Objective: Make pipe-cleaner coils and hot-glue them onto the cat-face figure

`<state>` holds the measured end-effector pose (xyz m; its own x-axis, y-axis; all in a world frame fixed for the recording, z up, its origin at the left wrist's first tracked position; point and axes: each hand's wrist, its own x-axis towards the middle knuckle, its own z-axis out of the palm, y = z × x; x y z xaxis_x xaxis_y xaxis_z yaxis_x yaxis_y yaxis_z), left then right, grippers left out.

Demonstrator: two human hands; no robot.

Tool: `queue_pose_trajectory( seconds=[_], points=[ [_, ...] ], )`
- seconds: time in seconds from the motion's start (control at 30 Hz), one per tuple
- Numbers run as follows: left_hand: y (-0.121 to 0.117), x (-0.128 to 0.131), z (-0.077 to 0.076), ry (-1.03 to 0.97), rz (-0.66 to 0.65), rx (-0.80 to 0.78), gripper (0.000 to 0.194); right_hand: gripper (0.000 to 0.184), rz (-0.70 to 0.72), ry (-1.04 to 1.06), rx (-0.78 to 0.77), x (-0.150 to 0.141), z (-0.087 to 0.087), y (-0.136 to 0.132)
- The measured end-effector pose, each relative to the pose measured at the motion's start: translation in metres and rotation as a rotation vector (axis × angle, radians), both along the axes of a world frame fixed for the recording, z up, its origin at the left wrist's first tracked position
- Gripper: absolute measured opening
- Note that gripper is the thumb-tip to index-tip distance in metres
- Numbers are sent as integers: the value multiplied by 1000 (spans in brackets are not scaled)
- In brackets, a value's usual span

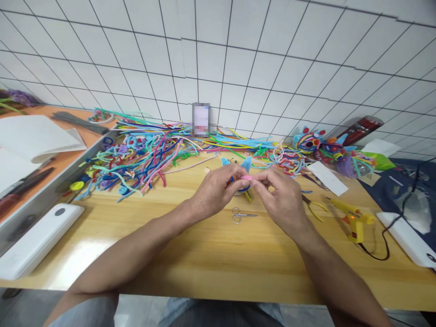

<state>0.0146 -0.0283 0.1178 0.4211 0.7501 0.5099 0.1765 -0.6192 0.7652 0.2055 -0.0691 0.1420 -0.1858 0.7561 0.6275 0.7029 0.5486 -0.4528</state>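
My left hand (pixel 218 188) and my right hand (pixel 284 197) meet above the middle of the table, fingertips pinched together. Between them is a short pink pipe cleaner (pixel 247 177), gripped from both sides. Just behind the fingers, two light blue fuzzy ears (pixel 246 164) of a pipe-cleaner figure stick up. Most of that figure is hidden by my hands, with only bits of dark blue, orange and yellow showing. Small metal scissors (pixel 237 215) lie on the wood below the fingers.
A yellow glue gun (pixel 357 221) with a black cord and yellow-handled pliers (pixel 316 210) lie right. Heaped pipe cleaners (pixel 143 159) cover the back left. A phone (pixel 201 120) leans on the tiled wall. Finished figures (pixel 308 141) stand back right. White oblong devices (pixel 41 238) flank the table.
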Motion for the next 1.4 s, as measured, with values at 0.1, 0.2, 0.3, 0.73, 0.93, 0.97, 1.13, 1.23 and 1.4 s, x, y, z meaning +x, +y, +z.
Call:
queue_pose_trajectory(
  seconds=[0.1, 0.2, 0.3, 0.73, 0.93, 0.97, 1.13, 1.23, 1.4],
  points=[
    [0, -5, 4, 95, 34, 176, 14, 10, 10, -50, 51, 1, -1, 1],
    [-1, -5, 5, 33, 16, 158, 14, 10, 3, -29, 35, 1, 0, 2],
    [-3, -1, 3, -69, 17, 13, 20, 11, -6, 25, -13, 2, 4, 1],
    [-3, 15, -14, -424, -114, -408, 40, 17, 12, 200, -219, 2, 2, 5],
    [5, 5, -8, -100, -3, 99, 22, 17, -11, -53, 52, 2, 2, 2],
    [6, 3, -6, -62, 9, 192, 18, 17, -15, -89, 85, 2, 1, 1],
    [6, 1, -3, -28, 3, 333, 12, 14, -21, -129, 161, 1, 0, 0],
    [3, 2, -4, -84, 21, 309, 14, 12, -17, -72, 112, -1, 3, 0],
    [-3, 7, -5, -185, 44, 57, 25, 9, -5, 69, 19, -4, 4, -2]
  ],
)
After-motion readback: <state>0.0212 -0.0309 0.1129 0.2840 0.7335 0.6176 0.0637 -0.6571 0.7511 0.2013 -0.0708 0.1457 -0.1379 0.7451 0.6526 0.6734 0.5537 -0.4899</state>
